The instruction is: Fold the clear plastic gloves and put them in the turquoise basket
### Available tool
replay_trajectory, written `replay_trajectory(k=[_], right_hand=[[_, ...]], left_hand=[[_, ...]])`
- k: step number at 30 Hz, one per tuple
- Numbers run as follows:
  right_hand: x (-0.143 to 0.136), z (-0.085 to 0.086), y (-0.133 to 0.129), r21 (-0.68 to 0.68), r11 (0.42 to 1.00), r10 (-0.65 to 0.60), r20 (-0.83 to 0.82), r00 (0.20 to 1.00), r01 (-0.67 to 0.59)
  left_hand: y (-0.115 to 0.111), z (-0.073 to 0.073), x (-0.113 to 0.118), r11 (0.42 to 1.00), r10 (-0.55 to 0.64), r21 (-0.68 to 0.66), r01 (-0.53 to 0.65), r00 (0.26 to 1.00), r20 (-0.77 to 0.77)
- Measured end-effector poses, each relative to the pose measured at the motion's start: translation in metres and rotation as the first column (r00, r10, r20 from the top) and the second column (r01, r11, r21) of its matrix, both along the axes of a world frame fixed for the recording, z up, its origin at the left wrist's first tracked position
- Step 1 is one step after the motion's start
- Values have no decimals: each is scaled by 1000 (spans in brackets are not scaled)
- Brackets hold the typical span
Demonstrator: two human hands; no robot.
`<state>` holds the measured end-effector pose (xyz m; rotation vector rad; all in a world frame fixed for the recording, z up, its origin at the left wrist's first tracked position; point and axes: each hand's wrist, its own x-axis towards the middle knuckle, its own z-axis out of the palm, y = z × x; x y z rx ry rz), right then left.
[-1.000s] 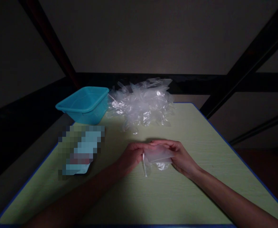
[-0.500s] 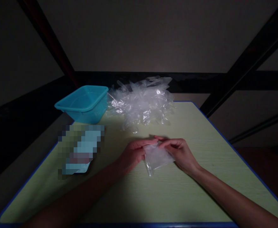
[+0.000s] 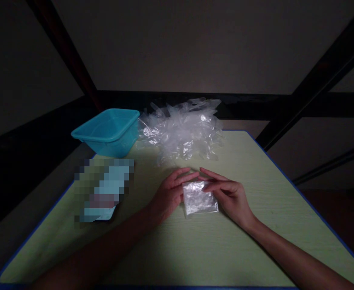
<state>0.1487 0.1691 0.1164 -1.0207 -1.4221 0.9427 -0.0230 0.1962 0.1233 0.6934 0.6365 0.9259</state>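
Observation:
A folded clear plastic glove (image 3: 200,201), pressed into a small shiny square, is held between my two hands above the near middle of the table. My left hand (image 3: 172,191) grips its left edge, with the upper fingers stretched along the top. On the other side, my right hand (image 3: 229,195) pinches the upper right corner between thumb and fingers. The fingertips of both hands almost meet behind the top edge, and some are hidden. Beyond the hands lies a loose heap of clear plastic gloves (image 3: 183,129).
A blue plastic basin (image 3: 113,141) stands at the back left, beside the heap. Nearer on the left lies a blurred-out flat object (image 3: 107,197), light blue where it shows. The pale table (image 3: 255,253) has a blue edge, and a wall rises behind it.
The plastic has become a smaller, flatter square, its loose lower strip folded in. My right hand's fingers have stretched out along the top, and my left fingers have spread a little.

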Motion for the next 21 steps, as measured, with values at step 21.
replay_trajectory(k=[21], right_hand=[[0, 1, -4, 178, 974, -168, 147, 975, 141]], left_hand=[[6, -7, 3, 947, -248, -197, 254, 967, 54]])
